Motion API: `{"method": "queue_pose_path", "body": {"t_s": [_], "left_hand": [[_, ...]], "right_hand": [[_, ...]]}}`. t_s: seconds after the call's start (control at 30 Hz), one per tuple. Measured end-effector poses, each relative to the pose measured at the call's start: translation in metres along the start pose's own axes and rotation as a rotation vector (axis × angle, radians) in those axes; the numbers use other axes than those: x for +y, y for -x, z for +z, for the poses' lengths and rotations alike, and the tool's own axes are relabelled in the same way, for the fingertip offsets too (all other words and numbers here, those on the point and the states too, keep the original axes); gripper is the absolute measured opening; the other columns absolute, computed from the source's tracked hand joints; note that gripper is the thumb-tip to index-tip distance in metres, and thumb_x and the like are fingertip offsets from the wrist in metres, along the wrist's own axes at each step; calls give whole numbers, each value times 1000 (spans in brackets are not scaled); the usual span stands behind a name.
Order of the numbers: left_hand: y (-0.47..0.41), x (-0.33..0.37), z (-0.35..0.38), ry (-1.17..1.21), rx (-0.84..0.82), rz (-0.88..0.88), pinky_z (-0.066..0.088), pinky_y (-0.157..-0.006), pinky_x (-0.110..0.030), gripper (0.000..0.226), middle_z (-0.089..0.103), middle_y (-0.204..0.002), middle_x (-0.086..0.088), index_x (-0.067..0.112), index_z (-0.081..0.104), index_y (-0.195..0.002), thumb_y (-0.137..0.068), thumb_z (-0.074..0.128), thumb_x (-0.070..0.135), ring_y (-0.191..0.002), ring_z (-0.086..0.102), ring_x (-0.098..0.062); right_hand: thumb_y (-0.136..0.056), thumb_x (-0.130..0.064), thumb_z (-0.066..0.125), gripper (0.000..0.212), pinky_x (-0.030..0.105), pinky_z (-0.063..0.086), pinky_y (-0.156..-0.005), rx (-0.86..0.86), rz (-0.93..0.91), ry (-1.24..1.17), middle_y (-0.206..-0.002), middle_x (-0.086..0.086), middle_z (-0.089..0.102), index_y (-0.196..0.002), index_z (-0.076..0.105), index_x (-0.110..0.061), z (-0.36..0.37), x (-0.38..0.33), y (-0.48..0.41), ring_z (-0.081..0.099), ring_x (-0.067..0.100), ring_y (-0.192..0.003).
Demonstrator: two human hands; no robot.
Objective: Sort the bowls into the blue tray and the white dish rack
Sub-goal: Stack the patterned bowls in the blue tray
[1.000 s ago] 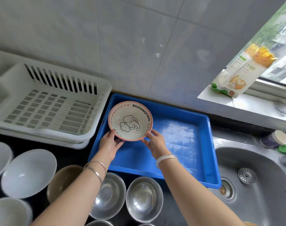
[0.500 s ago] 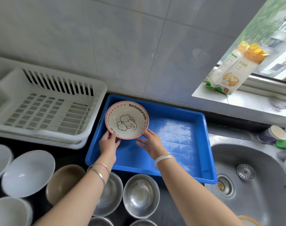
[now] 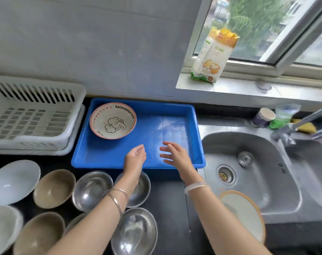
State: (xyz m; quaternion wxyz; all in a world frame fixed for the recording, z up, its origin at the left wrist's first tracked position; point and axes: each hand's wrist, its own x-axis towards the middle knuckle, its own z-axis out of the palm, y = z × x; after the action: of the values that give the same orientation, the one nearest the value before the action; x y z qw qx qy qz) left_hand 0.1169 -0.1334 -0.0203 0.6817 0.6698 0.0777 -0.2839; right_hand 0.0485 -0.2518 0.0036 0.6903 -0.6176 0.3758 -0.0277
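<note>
A pink-rimmed elephant bowl (image 3: pixel 112 120) lies in the far left corner of the blue tray (image 3: pixel 175 126). My left hand (image 3: pixel 136 155) and my right hand (image 3: pixel 173 153) hover over the tray's near part, fingers relaxed and holding nothing, apart from the bowl. The white dish rack (image 3: pixel 31 115) stands left of the tray with no bowls in it. On the dark counter in front lie several bowls: steel ones (image 3: pixel 92 188) (image 3: pixel 136 230), brown ones (image 3: pixel 53 187), white ones (image 3: pixel 13 181). Another steel bowl is partly hidden under my left wrist.
A steel sink (image 3: pixel 257 172) lies right of the tray, with a faucet (image 3: pixel 303 122) over it. A round orange-rimmed white dish (image 3: pixel 244 214) rests at the sink's near edge. A paper cup (image 3: pixel 263 117) and sponges stand behind the sink. A food bag (image 3: pixel 213 56) stands on the windowsill.
Both hands have let go of the elephant bowl, which now rests in the tray's far left corner. The hands have drawn back toward me and to the right.
</note>
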Motion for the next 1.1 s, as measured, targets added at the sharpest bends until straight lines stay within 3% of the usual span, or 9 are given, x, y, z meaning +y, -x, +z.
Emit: {"method": "queue_pose_path", "body": {"t_s": [0.1, 0.23, 0.4, 0.5, 0.63, 0.77, 0.87, 1.0, 1.1], "left_hand": [[34, -16, 42, -114, -169, -35, 49, -72, -11, 30, 57, -105, -7, 0, 55, -123, -96, 46, 10, -97, 56, -18], [73, -46, 86, -406, -387, -9, 46, -100, -37, 31, 64, -105, -10, 3, 59, -121, -94, 50, 12, -98, 60, -22], [104, -77, 125, -757, -577, 99, 38, -100, -25, 38, 57, -133, -2, 14, 52, -131, -94, 50, 23, -121, 53, -17], [114, -95, 138, -841, -640, 55, 39, -101, -30, 40, 57, -133, -2, 16, 51, -132, -94, 50, 27, -122, 52, -18], [120, -115, 139, -799, -653, -45, 56, -80, -34, 26, 64, -102, 4, 24, 56, -119, -94, 48, 26, -95, 62, -17], [123, -121, 136, -712, -606, -78, 55, -52, -23, 20, 61, -89, 13, 33, 54, -111, -94, 47, 24, -80, 64, -12], [121, -113, 138, -732, -570, -52, 57, -54, -25, 18, 62, -87, 9, 34, 51, -103, -95, 45, 20, -75, 65, -14], [111, -92, 132, -710, -530, -28, 59, -64, -30, 21, 64, -99, 4, 28, 56, -111, -93, 46, 21, -86, 64, -17], [98, -67, 121, -664, -474, -24, 59, -75, -38, 19, 65, -101, 1, 21, 59, -107, -91, 51, 25, -90, 65, -19]], "right_hand": [[-97, -17, 41, 22, 22, 48, -67, 146, -49, 135, -101, 3, 69, -99, 62, -25, -55, 16, 33, 66, 13, -79], [-94, -12, 47, 23, 28, 48, -76, 378, -87, 399, -103, 6, 71, -107, 66, -15, -129, 43, 72, 65, 16, -89], [-92, -9, 47, 33, 23, 40, -87, 507, -33, 602, -122, 0, 64, -121, 61, -17, -189, 80, 111, 57, 17, -112], [-91, -3, 47, 43, 29, 38, -99, 547, 29, 668, -134, 4, 55, -132, 51, -14, -210, 103, 128, 49, 21, -124], [-93, -7, 45, 35, 27, 42, -80, 545, 150, 597, -111, 4, 65, -126, 55, -15, -225, 128, 144, 57, 22, -97], [-95, -15, 45, 19, 28, 43, -69, 557, 157, 554, -91, 2, 65, -104, 61, -13, -228, 137, 151, 59, 21, -83], [-94, -14, 46, 19, 27, 41, -62, 560, 132, 597, -87, 4, 65, -102, 62, -10, -227, 131, 150, 59, 22, -79], [-91, -14, 49, 20, 31, 47, -64, 562, 77, 612, -82, 3, 67, -101, 65, -12, -221, 108, 143, 60, 22, -77], [-89, -16, 52, 17, 16, 41, -52, 559, 0, 626, -69, -7, 65, -96, 68, -18, -212, 85, 131, 57, 7, -63]]}}
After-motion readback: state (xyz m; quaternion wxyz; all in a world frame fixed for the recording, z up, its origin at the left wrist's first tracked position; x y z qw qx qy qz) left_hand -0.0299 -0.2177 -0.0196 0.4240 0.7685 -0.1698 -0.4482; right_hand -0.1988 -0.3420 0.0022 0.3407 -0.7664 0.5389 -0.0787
